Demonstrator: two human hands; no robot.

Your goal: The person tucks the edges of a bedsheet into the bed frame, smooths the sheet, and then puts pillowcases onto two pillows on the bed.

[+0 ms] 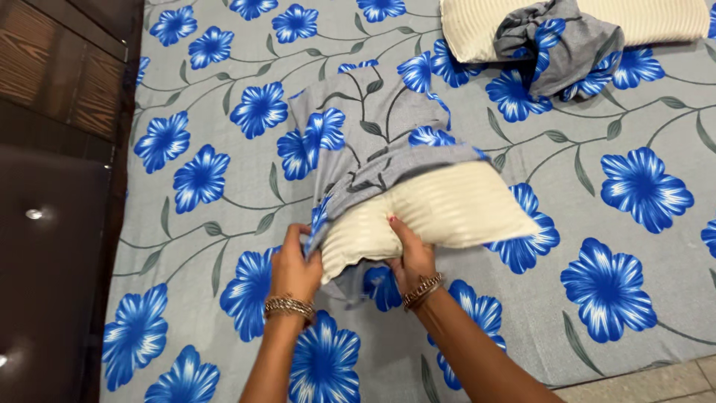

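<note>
A cream striped pillow (pixel 440 209) lies on the bed, its far end inside a grey pillowcase with blue flowers (pixel 365 134). My left hand (pixel 294 269) grips the open edge of the pillowcase at the pillow's near left corner. My right hand (pixel 410 257) holds the near end of the pillow from below, fingers curled around it. Both wrists wear metal bangles.
The bed is covered by a grey sheet with large blue flowers (pixel 611 283). A second cream pillow (pixel 641 19) with a crumpled matching pillowcase (pixel 559 45) lies at the far right. A dark wooden headboard (pixel 60 89) runs along the left. Tiled floor (pixel 664 384) shows at bottom right.
</note>
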